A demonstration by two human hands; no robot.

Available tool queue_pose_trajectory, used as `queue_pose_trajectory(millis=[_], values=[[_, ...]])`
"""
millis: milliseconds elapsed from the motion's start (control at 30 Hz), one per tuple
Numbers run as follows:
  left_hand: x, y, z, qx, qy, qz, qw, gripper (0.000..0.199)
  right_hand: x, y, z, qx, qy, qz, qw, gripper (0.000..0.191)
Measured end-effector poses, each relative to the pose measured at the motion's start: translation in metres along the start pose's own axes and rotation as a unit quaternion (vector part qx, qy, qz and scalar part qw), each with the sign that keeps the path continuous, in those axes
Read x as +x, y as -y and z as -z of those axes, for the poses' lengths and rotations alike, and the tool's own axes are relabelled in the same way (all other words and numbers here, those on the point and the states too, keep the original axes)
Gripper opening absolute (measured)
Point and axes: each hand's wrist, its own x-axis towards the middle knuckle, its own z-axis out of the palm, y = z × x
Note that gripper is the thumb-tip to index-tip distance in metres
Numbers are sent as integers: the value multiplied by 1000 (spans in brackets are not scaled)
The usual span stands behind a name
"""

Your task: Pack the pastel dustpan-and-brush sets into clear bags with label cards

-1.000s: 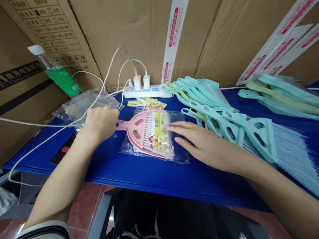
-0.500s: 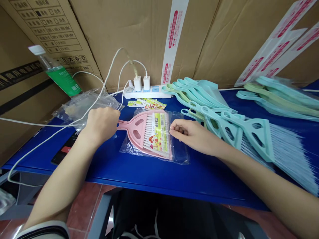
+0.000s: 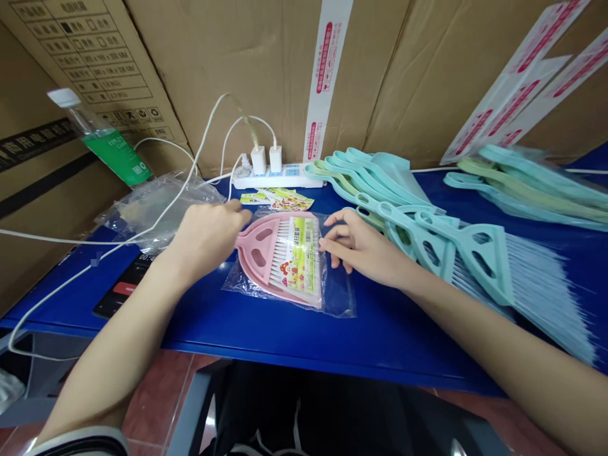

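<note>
A pink dustpan [image 3: 259, 250] with a white-bristled brush [image 3: 280, 253] lies flat inside a clear plastic bag [image 3: 339, 297]. A printed yellow-green card [image 3: 304, 259] sits over the bristles in the bag. My left hand [image 3: 209, 237] is closed at the handle end of this bagged set, covering most of the handle; its fingertips are largely hidden. At the bag's right side is my right hand [image 3: 363, 247], its fingers loosely bent and apart. Its thumb tip is at the edge of the bag, and I cannot tell whether it touches.
Turquoise dustpans [image 3: 389, 171] and brushes [image 3: 484, 259] are piled to the right, more bagged ones [image 3: 532, 183] beyond. Behind are spare cards [image 3: 285, 199] and a power strip [image 3: 289, 174] with chargers. On the left are a bottle [image 3: 116, 152], empty bags [image 3: 152, 202], a phone [image 3: 118, 291] and cables.
My left hand has shifted right over the handle, toward the pan. My right hand's fingers have spread from a loose curl. The camera view has moved slightly.
</note>
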Motion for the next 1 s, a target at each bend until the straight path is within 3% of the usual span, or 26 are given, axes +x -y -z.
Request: queue_pose_trajectory(millis=[67, 133, 200, 233, 400, 567, 667, 733, 833, 1000], values=[[-1, -10, -4, -69, -68, -153, 984, 22, 2, -2, -1, 20, -7, 7, 1000, 27], [-4, -22, -9, -172, -99, -308, 931, 22, 4, -3, -1, 37, -10, 8, 999, 31], [-8, -34, -14, -236, -93, -399, 881, 27, 6, -4, -1, 49, -9, 6, 999, 34], [-9, -38, -17, -244, -89, -419, 870, 28, 6, -4, -1, 50, -8, 5, 999, 34], [-11, -45, -24, -227, -78, -420, 875, 7, 3, -2, 0, 27, 11, -1, 1000, 32], [-11, -37, -19, -278, -45, -450, 848, 13, -4, 4, 5, -15, 62, -1, 998, 32], [-10, -32, -16, -321, -2, -450, 833, 16, -8, 10, 10, -107, 66, 21, 992, 26], [-10, -29, -16, -344, 20, -449, 825, 16, -10, 13, 12, -219, 28, 55, 974, 17], [-8, -25, -15, -361, 50, -454, 813, 18, -12, 15, 14, -379, -41, 84, 920, 9], [-7, -20, -10, -355, 94, -455, 811, 21, -15, 16, 14, -481, -57, 78, 872, 10]])
